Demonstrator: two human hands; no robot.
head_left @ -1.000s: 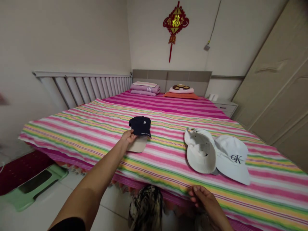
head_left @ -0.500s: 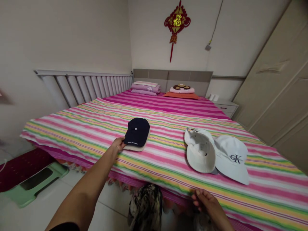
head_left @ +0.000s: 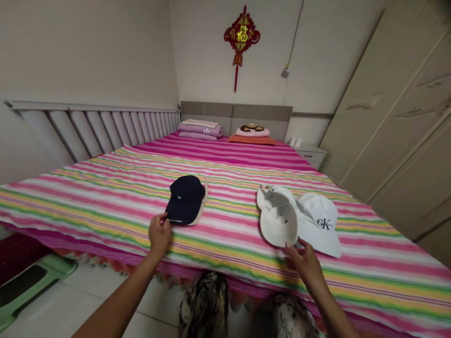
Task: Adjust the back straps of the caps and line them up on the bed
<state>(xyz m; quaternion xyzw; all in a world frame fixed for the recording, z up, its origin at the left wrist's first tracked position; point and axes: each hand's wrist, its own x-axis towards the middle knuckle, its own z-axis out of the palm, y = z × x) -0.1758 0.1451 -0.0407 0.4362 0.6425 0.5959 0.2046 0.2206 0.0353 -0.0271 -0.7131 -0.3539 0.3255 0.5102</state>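
Observation:
A navy cap (head_left: 185, 199) lies brim toward me on top of a beige cap (head_left: 202, 211), of which only an edge shows. Beside the navy brim's near left corner is my left hand (head_left: 160, 234), its fingers bent and slightly apart, the tips at or just off the edge. A cream cap (head_left: 280, 225) rests with its hollow inside facing up. My right hand (head_left: 306, 263) reaches its brim, thumb tip at the near edge and forefinger apart from the thumb. Partly behind it, a white cap (head_left: 319, 220) with dark letters sits brim toward me.
The caps lie on a striped sheet (head_left: 116, 197) over a bed. Folded purple bedding (head_left: 200, 130) and an orange pillow (head_left: 252, 140) are by the headboard (head_left: 207, 109). A radiator (head_left: 95, 124) runs along the left, a green stool (head_left: 38, 286) stands below, and a wardrobe (head_left: 380, 117) is at right.
My right hand has moved up from the bed's edge to the cream cap's brim. The left fingers have loosened from the navy cap, which now sits more domed. The view has shifted right.

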